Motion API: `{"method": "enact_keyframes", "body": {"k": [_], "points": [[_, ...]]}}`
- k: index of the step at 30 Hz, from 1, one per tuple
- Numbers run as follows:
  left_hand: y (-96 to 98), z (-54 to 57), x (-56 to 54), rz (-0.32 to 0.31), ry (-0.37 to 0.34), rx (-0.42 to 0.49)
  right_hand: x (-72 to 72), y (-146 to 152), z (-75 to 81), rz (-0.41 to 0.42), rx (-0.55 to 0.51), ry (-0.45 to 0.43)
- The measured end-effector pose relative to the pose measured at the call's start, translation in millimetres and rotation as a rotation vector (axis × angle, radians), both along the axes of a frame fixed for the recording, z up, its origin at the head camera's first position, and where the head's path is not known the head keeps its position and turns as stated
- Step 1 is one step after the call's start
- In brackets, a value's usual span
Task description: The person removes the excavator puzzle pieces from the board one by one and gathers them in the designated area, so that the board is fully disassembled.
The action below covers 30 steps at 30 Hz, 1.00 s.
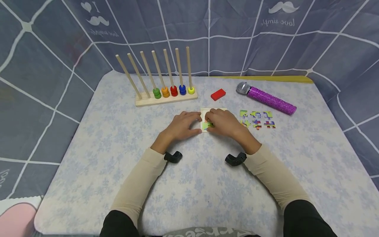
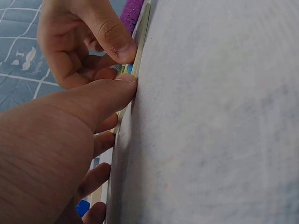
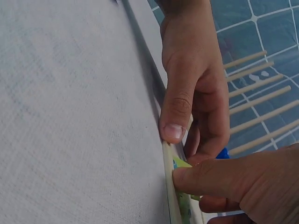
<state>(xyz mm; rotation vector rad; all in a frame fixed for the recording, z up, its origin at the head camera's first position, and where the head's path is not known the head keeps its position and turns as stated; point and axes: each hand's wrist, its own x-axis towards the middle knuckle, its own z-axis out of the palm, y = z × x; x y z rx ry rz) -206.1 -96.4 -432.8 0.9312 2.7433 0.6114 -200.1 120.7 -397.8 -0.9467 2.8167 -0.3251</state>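
A small pale puzzle board lies on the table between the hands, partly hidden by them. The left hand holds its left side, thumb by the near corner and fingers toward the far one. Over the board, the right hand pinches a yellow-green puzzle piece, which tilts up from the frame in the right wrist view. Green picture parts show under the right fingers. Several loose jigsaw pieces lie in two rows just right of the right hand.
Behind the hands stands a wooden peg rack with tall dowels and coloured rings. A red block lies beyond the board. Farther right is a purple glitter microphone. Patterned cloth hangs behind the table.
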Motion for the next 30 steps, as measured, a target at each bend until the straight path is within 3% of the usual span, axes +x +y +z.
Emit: {"method": "enact_keyframes", "body": {"k": [10, 25, 30], "points": [[0.0, 1.0, -0.7, -0.002, 0.005, -0.005, 1.3, 1.4, 2.3, 0.018, -0.044, 0.056], [0.2, 1.2, 0.1, -0.004, -0.007, -0.007, -0.9, 1.7, -4.6, 0.014, -0.016, 0.137], [0.8, 0.8, 0.3, -0.004, -0.006, -0.007, -5.7, 7.1, -3.8, 0.016, -0.069, 0.149]]}}
